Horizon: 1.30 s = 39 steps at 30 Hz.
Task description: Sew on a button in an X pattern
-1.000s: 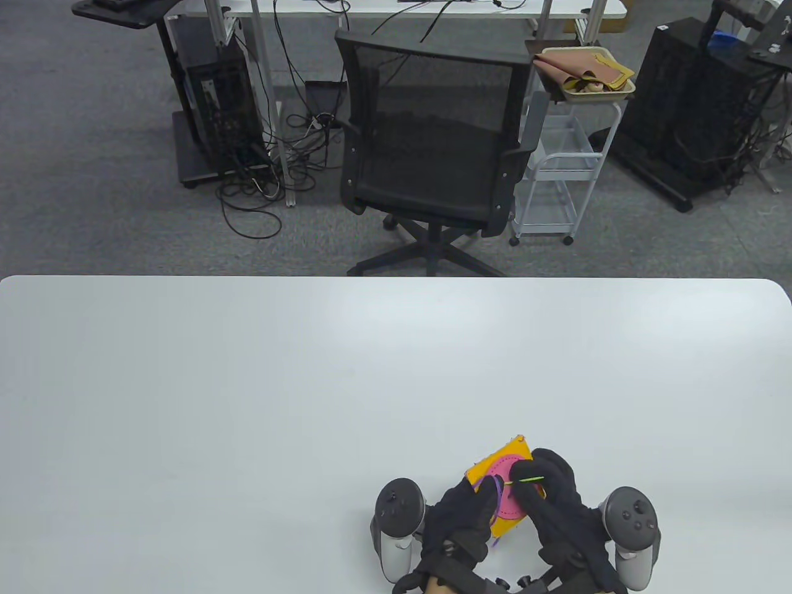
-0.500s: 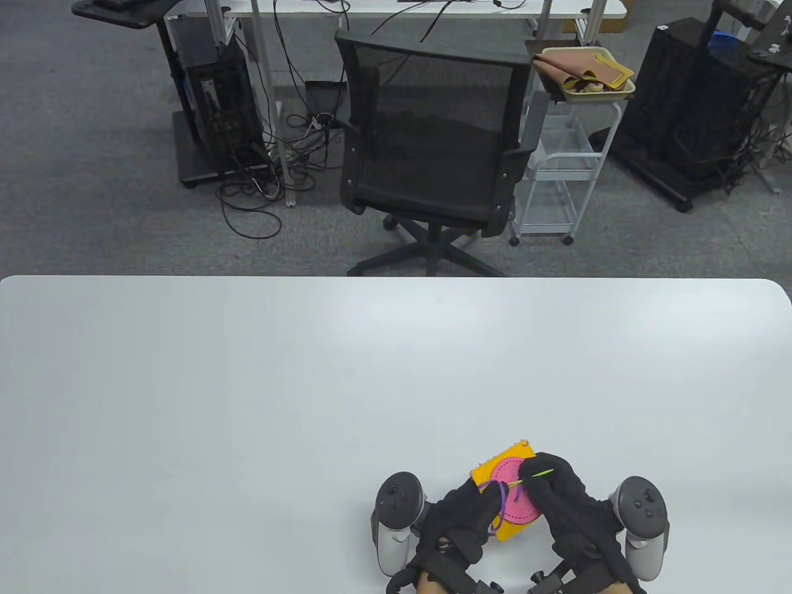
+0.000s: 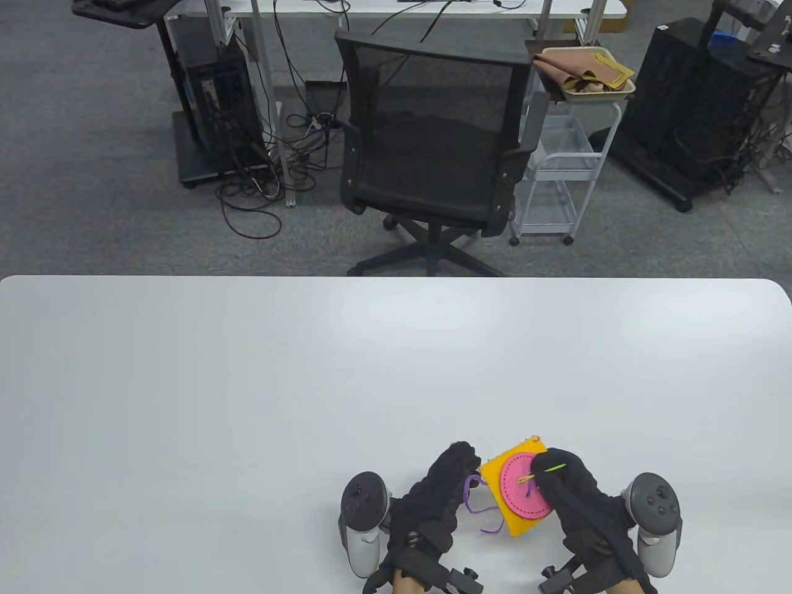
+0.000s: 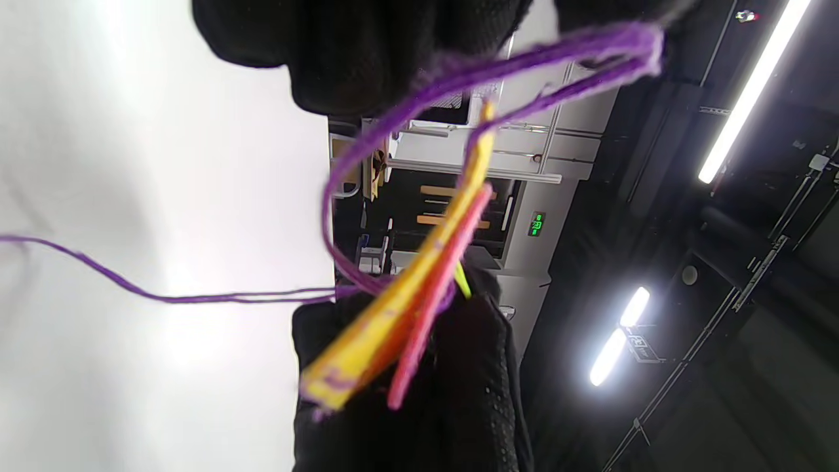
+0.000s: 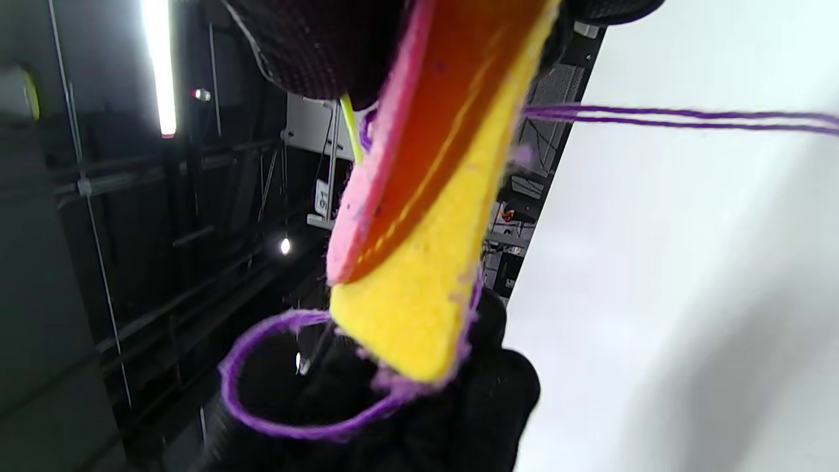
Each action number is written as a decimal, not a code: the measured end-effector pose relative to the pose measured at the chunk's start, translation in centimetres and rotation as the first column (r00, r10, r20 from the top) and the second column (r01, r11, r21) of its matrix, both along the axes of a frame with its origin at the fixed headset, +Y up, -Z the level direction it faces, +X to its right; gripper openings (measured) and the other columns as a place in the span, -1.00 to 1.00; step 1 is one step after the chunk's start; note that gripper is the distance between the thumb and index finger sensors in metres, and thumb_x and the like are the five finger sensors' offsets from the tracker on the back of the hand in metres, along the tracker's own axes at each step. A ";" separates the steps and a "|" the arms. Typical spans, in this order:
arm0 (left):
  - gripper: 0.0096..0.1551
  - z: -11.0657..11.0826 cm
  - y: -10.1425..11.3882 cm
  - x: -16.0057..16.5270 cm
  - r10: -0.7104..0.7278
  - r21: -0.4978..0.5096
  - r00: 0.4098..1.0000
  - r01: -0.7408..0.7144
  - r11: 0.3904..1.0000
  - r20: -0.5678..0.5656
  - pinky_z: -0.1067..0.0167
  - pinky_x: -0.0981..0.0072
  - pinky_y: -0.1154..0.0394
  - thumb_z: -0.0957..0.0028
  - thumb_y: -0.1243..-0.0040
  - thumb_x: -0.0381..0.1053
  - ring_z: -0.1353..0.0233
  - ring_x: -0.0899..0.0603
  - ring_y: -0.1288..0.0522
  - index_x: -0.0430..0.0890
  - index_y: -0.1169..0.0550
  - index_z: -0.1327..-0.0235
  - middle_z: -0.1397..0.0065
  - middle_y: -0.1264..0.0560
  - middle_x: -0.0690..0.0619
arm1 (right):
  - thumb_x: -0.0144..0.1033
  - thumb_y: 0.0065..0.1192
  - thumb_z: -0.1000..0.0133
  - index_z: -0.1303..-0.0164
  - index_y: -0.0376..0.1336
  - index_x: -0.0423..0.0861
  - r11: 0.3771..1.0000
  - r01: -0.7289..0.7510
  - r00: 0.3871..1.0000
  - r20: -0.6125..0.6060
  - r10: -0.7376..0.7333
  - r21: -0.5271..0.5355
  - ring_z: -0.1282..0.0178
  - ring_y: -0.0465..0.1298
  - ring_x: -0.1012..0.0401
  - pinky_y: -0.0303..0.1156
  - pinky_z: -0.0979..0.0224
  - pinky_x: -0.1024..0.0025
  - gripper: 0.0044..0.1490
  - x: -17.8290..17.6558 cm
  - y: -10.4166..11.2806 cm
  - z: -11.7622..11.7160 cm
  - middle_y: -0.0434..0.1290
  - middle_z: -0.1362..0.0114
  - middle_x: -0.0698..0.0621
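1. Table view: yellow felt square point(image 3: 516, 523) w/ pink button point(image 3: 523, 495) sits at desk point(image 3: 247, 383) near edge, held up by right hand point(image 3: 572, 498); its fingers pinch green needle point(image 3: 547, 471) over button. Left hand point(image 3: 433, 504) just left of felt, fingers closed on purple thread point(image 3: 473, 495)
2. Left wrist view: felt point(image 4: 393, 308) edge-on, thread point(image 4: 196, 296) trails off it
3. Right wrist view: thread point(image 5: 682, 118) loops under felt point(image 5: 426, 275)

A yellow felt square point(image 3: 518, 523) bearing a pink round felt button point(image 3: 523, 494) is held tilted above the tabletop; a yellow-green needle point(image 3: 544, 471) crosses it, and purple thread point(image 3: 479, 510) trails leftward.
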<state>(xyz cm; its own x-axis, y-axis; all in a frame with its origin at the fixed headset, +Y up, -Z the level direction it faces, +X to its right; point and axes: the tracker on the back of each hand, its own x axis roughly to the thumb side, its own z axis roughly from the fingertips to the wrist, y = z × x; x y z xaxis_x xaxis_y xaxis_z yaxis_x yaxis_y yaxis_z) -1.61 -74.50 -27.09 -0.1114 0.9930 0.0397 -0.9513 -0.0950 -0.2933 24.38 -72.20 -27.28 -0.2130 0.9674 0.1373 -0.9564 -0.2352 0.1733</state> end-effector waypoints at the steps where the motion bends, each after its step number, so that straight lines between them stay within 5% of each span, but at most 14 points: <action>1: -0.19 0.0 0.0 0.3 0.000 -0.011 1.000 0.000 1.000 0.030 -0.36 -0.27 -0.30 -0.19 -0.05 0.24 -0.50 -0.37 -0.39 -0.19 -0.28 -0.58 -0.60 -0.33 -0.23 | -0.20 0.00 -0.22 -0.32 0.11 0.00 0.999 -0.032 0.999 -0.017 0.033 0.015 -0.47 0.11 -0.05 -0.15 -0.66 -0.22 -0.54 -0.4 0.1 0.1 0.08 -0.51 -0.21; 4: -0.11 0.0 -0.2 1.2 -0.052 -0.046 0.991 0.058 0.997 0.124 -0.35 -0.29 -0.30 -0.15 -0.12 0.28 -0.50 -0.41 -0.39 -0.23 -0.27 -0.58 -0.60 -0.32 -0.26 | -0.21 0.01 -0.21 -0.32 0.11 0.00 0.995 -0.091 0.995 -0.048 0.093 0.050 -0.47 0.11 -0.05 -0.15 -0.66 -0.21 -0.54 -1.1 0.1 0.4 0.08 -0.51 -0.21; 8: -0.22 -0.2 -0.2 1.5 -0.195 -0.041 0.974 0.201 0.979 0.116 -0.29 -0.26 -0.41 -0.09 -0.26 0.18 -0.41 -0.35 -0.52 -0.19 -0.39 -0.48 -0.51 -0.46 -0.21 | -0.21 0.01 -0.21 -0.32 0.12 0.00 0.992 -0.104 0.991 -0.072 0.109 0.071 -0.47 0.11 -0.05 -0.16 -0.67 -0.21 -0.54 -1.4 0.3 0.5 0.08 -0.51 -0.21; 16: -0.52 0.0 0.4 1.5 -0.266 0.001 0.963 0.266 0.964 -0.037 -0.08 -0.10 -0.62 -0.05 -0.32 0.04 -0.14 -0.18 -0.75 -0.07 -0.60 -0.21 -0.24 -0.70 -0.05 | -0.21 0.00 -0.22 -0.31 0.10 0.03 0.990 -0.125 0.988 -0.077 0.130 0.066 -0.49 0.09 -0.05 -0.18 -0.68 -0.20 -0.55 -1.5 -0.1 0.4 0.06 -0.53 -0.20; 28: -0.56 0.0 0.0 0.0 -0.269 -0.042 0.941 0.266 0.963 -0.205 -0.05 -0.10 -0.63 -0.09 -0.25 0.01 -0.10 -0.18 -0.76 -0.12 -0.55 -0.18 -0.21 -0.70 -0.08 | -0.20 -0.03 -0.23 -0.33 0.06 -0.03 0.998 -0.026 0.999 0.021 0.025 0.059 -0.57 -0.02 -0.09 -0.26 -0.68 -0.22 -0.53 0.2 0.6 0.3 -0.10 -0.63 -0.24; 39: -0.56 0.2 0.0 -2.2 -0.271 -0.048 0.874 0.275 0.960 -0.403 -0.04 -0.10 -0.63 -0.09 -0.25 0.01 -0.10 -0.18 -0.76 -0.11 -0.55 -0.18 -0.21 -0.70 -0.07 | -0.18 -0.08 -0.24 -0.34 0.03 -0.05 0.988 0.138 0.984 0.105 -0.144 0.063 -0.57 0.09 -0.08 -0.16 -0.70 -0.22 -0.52 3.2 1.5 0.0 0.02 -0.63 -0.22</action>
